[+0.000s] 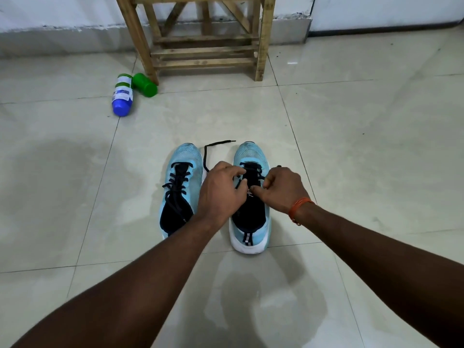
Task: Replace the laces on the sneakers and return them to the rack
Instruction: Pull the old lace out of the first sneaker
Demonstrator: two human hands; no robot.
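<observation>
- Left arm – bare, stretched forward and inward from the lower left, wrist bent slightly down over the pair of shoes.
- Left hand (221, 189) – knuckles up, fingers curled down onto the lacing zone of the right-side sneaker (251, 222); thumb and forefinger closed on a strand of the black lace (206, 156) at the inner row of eyelets.
- Right arm – bare, reached in from the lower right, an orange thread band (300, 205) around the wrist.
- Right hand (283, 189) – fingers tucked tight into the palm, thumb and forefinger tip pinched together on the lace at the outer eyelets, just above the black tongue.
- Both hands – close together over the same shoe, fingertips almost meeting, each clamped on lace.
- Lace, loose end – ran from under the left hand up between the two shoes, then bent right across the floor (351, 146), its tip near the toe of the right-side sneaker.
- Right-side sneaker – light blue with white sole and black lining, upright on the floor, toe pointed away, laced only through its front eyelets.
- Left-side sneaker (180, 162) – same colours, just beside its mate, partly covered by the left forearm; dark lace crossed through its eyelets, ends lying loose.
- Rack (208, 49) – wooden, slatted, against the far wall, well apart from the shoes.
- White bottle (122, 94) with blue cap, and a green bottle (145, 84) – both lying on the floor by the rack's left leg, touching each other.
</observation>
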